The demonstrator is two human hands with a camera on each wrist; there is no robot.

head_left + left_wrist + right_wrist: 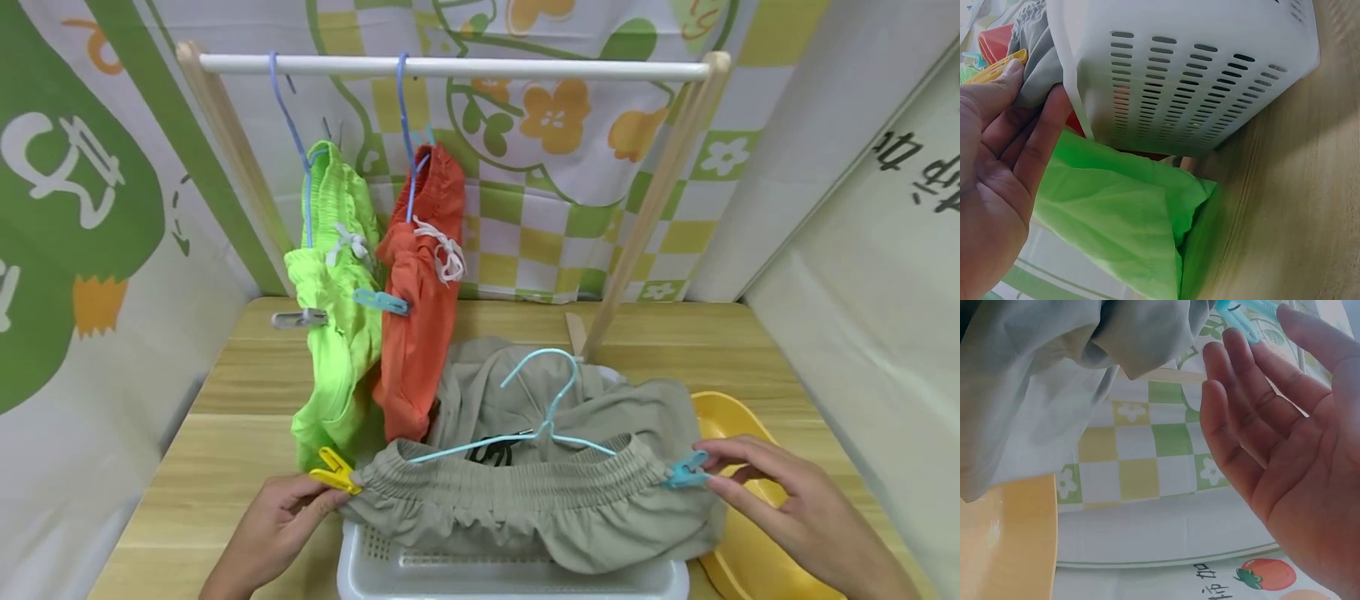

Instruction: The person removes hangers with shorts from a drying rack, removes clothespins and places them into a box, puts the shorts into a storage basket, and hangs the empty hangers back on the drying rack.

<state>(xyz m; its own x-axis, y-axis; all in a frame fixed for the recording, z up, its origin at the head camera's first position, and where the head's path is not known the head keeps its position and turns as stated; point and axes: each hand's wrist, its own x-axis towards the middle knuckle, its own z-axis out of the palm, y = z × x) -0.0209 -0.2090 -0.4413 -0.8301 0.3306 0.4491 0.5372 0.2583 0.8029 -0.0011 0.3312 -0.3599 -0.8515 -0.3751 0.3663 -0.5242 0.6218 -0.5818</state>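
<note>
Grey-green pants (517, 500) with an elastic waistband lie over a white basket (517, 575). A light-blue hanger (551, 417) sits inside their waistband, its hook pointing up. At the waistband's left end is a yellow clothespin (335, 472). There my left hand (281, 529) pinches the cloth, its thumb against the clothespin; in the left wrist view the grey fabric shows between thumb and fingers. At the right end, my right hand (787, 508) pinches a blue clothespin (686, 471) between thumb and forefinger. The other fingers of that hand are extended, as the right wrist view shows.
Behind stands a wooden rack with a white rail (487, 68). From it hang bright green pants (337, 333) and red-orange pants (420, 333) on blue hangers, with clothespins on their waistbands. A yellow basin (731, 417) stands at the right, on the wooden tabletop (202, 467).
</note>
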